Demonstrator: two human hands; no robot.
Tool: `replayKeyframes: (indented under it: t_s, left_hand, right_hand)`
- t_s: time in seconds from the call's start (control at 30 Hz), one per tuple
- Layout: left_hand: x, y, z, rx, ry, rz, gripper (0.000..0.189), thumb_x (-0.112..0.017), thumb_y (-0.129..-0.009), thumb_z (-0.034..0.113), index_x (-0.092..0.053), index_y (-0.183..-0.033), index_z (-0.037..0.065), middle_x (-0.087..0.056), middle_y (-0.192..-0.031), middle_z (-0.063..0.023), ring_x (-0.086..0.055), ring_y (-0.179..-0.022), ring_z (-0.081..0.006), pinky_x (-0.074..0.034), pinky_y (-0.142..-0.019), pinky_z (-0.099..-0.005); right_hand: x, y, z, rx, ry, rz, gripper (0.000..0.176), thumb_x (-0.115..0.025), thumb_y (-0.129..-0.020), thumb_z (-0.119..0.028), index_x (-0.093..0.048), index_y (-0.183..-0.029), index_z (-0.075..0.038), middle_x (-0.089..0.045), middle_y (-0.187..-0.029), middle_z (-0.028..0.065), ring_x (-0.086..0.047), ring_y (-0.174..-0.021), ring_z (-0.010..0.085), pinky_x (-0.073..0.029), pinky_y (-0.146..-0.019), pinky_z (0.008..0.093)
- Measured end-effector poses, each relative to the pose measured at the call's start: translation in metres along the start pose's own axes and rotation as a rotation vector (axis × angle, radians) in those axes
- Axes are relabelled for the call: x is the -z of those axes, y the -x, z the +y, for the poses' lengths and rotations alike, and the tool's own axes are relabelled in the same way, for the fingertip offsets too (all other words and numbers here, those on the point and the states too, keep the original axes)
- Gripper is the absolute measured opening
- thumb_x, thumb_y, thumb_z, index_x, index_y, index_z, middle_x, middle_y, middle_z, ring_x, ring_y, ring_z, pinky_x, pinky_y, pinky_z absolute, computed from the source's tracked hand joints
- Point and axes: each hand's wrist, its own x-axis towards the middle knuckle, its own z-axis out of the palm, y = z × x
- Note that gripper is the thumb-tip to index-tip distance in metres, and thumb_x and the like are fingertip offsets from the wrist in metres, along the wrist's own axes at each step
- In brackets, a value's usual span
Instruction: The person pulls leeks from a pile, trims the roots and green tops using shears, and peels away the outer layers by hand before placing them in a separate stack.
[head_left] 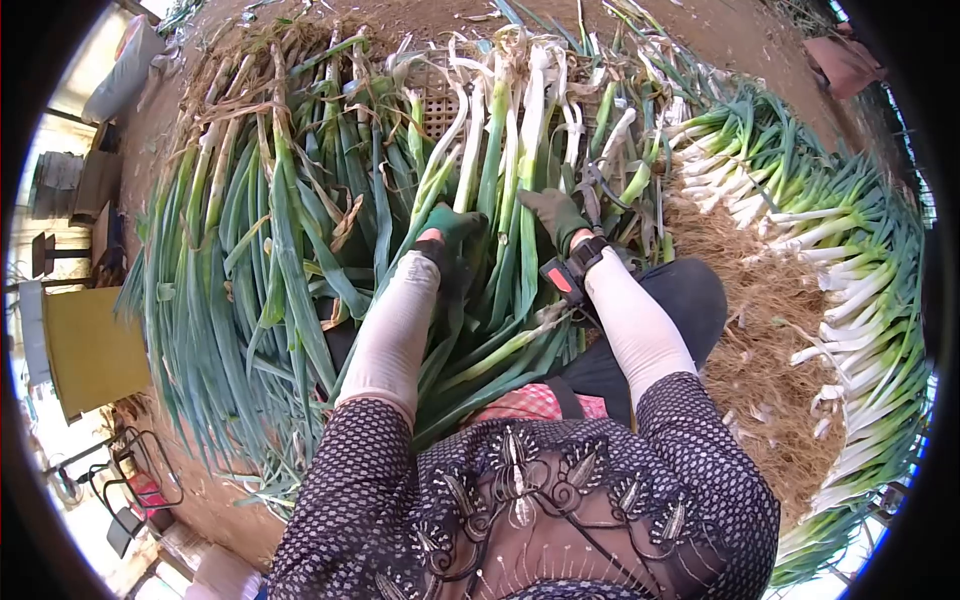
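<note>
Both my hands wear dark green gloves and white sleeves. My left hand point(450, 228) reaches into a big pile of long green onions point(300, 230) lying across my lap, its fingers closed around a stalk among the leaves. My right hand point(555, 215) grips another white-and-green stalk point(527, 150) just to the right. A red and black band sits on my right wrist point(568, 275).
A row of trimmed green onions point(840, 250) with white stems lies in an arc at the right, beside dry peelings point(745, 300) on the ground. A plastic crate point(440, 105) shows under the pile. A yellow box point(90, 350) and metal frames stand at the left.
</note>
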Motion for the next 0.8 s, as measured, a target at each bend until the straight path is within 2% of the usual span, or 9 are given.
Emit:
replayKeyframes:
  t_s: [0.07,0.2,0.23,0.33,0.4,0.47,0.6,0.7,0.8]
  left_hand:
    - [0.015,0.013,0.004,0.042,0.229,-0.191,0.043,-0.07,-0.081,0.039,-0.071,-0.104,0.003,-0.072,-0.091,-0.0077,-0.068,-0.078,-0.0184,-0.052,-0.07,-0.0322]
    - [0.011,-0.011,-0.008,-0.309,0.293,-0.229,0.032,-0.067,-0.085,0.031,-0.069,-0.103,0.005,-0.069,-0.081,-0.0043,-0.065,-0.07,-0.0146,-0.05,-0.065,-0.0302]
    - [0.019,0.009,0.008,-0.274,0.373,-0.214,0.03,-0.068,-0.085,0.029,-0.068,-0.103,0.005,-0.068,-0.079,-0.0041,-0.064,-0.069,-0.0142,-0.05,-0.064,-0.0296]
    - [0.037,0.05,0.044,-0.189,0.613,-0.149,0.029,-0.071,-0.082,0.025,-0.067,-0.101,0.003,-0.067,-0.083,-0.0065,-0.063,-0.071,-0.0139,-0.048,-0.059,-0.0275]
    - [0.043,0.048,0.042,-0.226,0.623,-0.089,0.029,-0.071,-0.082,0.025,-0.066,-0.102,0.004,-0.066,-0.082,-0.0054,-0.062,-0.07,-0.0138,-0.048,-0.059,-0.0276]
    - [0.051,0.043,0.037,-0.286,0.62,-0.011,0.032,-0.071,-0.082,0.024,-0.065,-0.105,0.003,-0.065,-0.082,-0.0042,-0.06,-0.069,-0.0128,-0.047,-0.059,-0.0274]
    - [0.078,0.031,0.015,-0.389,0.523,0.182,0.036,-0.071,-0.083,0.023,-0.064,-0.111,0.002,-0.063,-0.08,-0.0013,-0.055,-0.068,-0.0093,-0.044,-0.059,-0.0259]
    - [0.098,0.039,0.02,-0.463,0.617,0.033,0.032,-0.07,-0.084,0.023,-0.065,-0.107,0.001,-0.064,-0.079,-0.0015,-0.057,-0.065,-0.0106,-0.045,-0.059,-0.0265]
    - [0.104,0.051,0.039,-0.384,0.137,0.279,0.04,-0.069,-0.078,0.03,-0.067,-0.105,0.0,-0.068,-0.078,-0.0087,-0.064,-0.067,-0.0152,-0.051,-0.063,-0.0318]
  right_hand:
    - [0.012,0.007,-0.017,0.105,-0.228,-0.24,0.07,-0.063,-0.083,-0.052,-0.059,-0.122,0.005,-0.061,-0.119,0.0245,-0.06,-0.107,0.0346,-0.045,-0.093,0.0391]
    - [0.011,0.031,-0.071,-0.008,-0.443,-0.094,0.08,-0.075,-0.082,-0.038,-0.044,-0.124,0.023,-0.059,-0.119,0.0268,-0.062,-0.105,0.0248,-0.049,-0.088,0.0317]
    - [-0.002,0.021,-0.054,0.071,-0.309,-0.038,0.062,-0.072,-0.082,-0.043,-0.059,-0.109,0.011,-0.066,-0.096,0.0152,-0.06,-0.086,0.017,-0.048,-0.078,0.0311]
    - [0.001,0.038,-0.092,-0.098,0.077,-0.09,0.076,-0.077,-0.078,-0.034,-0.046,-0.13,0.013,-0.062,-0.113,0.0262,-0.064,-0.099,0.0282,-0.05,-0.088,0.0355]
    - [-0.001,0.016,-0.07,0.256,0.483,-0.241,0.064,-0.073,-0.08,-0.031,-0.052,-0.128,0.005,-0.063,-0.109,0.0244,-0.064,-0.097,0.0285,-0.05,-0.087,0.0355]
    - [-0.002,0.006,-0.049,0.342,0.422,-0.278,0.052,-0.069,-0.082,-0.027,-0.057,-0.126,-0.001,-0.064,-0.106,0.0221,-0.064,-0.095,0.027,-0.05,-0.087,0.0344]
    - [0.003,0.025,-0.061,-0.081,-0.786,-0.089,0.029,-0.069,-0.081,-0.022,-0.065,-0.095,0.003,-0.067,-0.086,0.0116,-0.065,-0.069,0.0183,-0.054,-0.066,0.0312]
    - [0.03,0.055,-0.087,-0.108,-0.734,0.028,0.031,-0.071,-0.081,-0.024,-0.061,-0.091,0.003,-0.066,-0.074,0.0087,-0.064,-0.061,0.0174,-0.055,-0.06,0.0298]
    - [0.028,0.051,-0.086,-0.076,-0.755,0.013,0.032,-0.071,-0.081,-0.025,-0.061,-0.09,0.003,-0.066,-0.075,0.0086,-0.064,-0.062,0.0173,-0.054,-0.058,0.0305]
